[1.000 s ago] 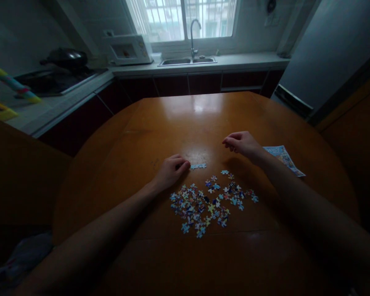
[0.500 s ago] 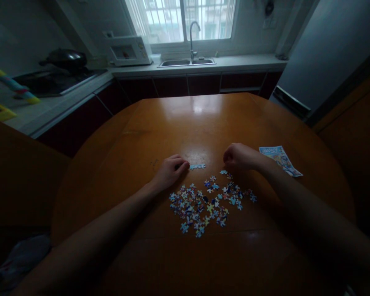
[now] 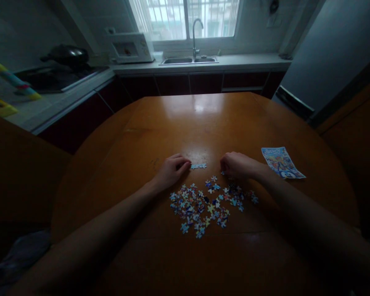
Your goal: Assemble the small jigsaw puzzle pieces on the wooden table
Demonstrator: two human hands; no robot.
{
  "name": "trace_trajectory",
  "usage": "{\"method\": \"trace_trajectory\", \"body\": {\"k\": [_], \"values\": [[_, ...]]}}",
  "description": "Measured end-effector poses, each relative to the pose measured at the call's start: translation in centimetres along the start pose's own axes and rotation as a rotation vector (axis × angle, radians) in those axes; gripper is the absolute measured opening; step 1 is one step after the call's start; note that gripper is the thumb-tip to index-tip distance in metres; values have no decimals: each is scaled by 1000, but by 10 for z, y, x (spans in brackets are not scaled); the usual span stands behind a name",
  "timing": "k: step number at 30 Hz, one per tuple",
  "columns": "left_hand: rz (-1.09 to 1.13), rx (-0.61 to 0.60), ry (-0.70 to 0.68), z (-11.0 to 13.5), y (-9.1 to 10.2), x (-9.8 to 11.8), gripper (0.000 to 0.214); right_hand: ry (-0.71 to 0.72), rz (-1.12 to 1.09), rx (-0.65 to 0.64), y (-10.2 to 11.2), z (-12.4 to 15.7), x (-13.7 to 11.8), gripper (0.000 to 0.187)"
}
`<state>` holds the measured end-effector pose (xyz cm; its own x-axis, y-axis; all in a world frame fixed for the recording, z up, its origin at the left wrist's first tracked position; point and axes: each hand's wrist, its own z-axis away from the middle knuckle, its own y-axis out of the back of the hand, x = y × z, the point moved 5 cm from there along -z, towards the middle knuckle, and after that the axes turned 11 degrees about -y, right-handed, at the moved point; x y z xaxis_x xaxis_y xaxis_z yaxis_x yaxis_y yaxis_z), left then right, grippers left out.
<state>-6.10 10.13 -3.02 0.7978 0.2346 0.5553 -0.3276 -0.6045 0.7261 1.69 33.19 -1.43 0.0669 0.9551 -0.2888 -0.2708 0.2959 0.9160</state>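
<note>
A short strip of joined jigsaw puzzle pieces, pale blue, lies flat on the wooden table. At its left end, my left hand rests with thumb and fingertips closed on the edge. My right hand is across from it, fingers curled down over a light blue puzzle piece that shows only in part under the fingertips. Closer to me, a loose heap of small puzzle pieces spreads out, some of it shaded by my right forearm.
A printed picture sheet lies to the right, beyond my right forearm. The round-ended wooden table reaches toward a counter with a sink, a microwave and a wok on the stove. A fridge stands at right.
My right hand has come down and slightly left, onto the light blue piece that lay uncovered before. My left hand stays at the strip. The view has shifted slightly.
</note>
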Motion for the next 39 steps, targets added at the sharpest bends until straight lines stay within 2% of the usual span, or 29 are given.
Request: {"method": "trace_trajectory", "body": {"k": [4, 8, 11, 14, 23, 27, 30, 34, 39], "values": [[-15, -56, -116, 1, -3, 9, 25, 34, -8, -55, -4, 2, -4, 20], [-97, -183, -250, 2, -6, 24, 34, 8, -20, -3, -4, 4, -5, 22], [-140, -287, -269, 3, -9, 29, 44, 23, -56, 35, -3, 6, -6, 23], [-168, -341, -247, 4, -11, 28, 47, 43, -89, 36, -3, 7, -7, 23], [-190, -342, -259, 5, -14, 26, 46, 50, -87, -69, -1, 3, -4, 16], [-232, -357, -270, 5, -15, 26, 44, 41, -282, 62, 6, -10, -3, 17], [-261, -371, -281, 6, -16, 26, 45, -11, -453, 172, 3, -21, -4, 16], [-281, -370, -290, 7, -17, 25, 45, -54, -528, 187, -11, -28, -9, 12], [-290, -375, -297, 7, -19, 22, 47, 3, -541, 208, -16, -28, -15, 14]]}}
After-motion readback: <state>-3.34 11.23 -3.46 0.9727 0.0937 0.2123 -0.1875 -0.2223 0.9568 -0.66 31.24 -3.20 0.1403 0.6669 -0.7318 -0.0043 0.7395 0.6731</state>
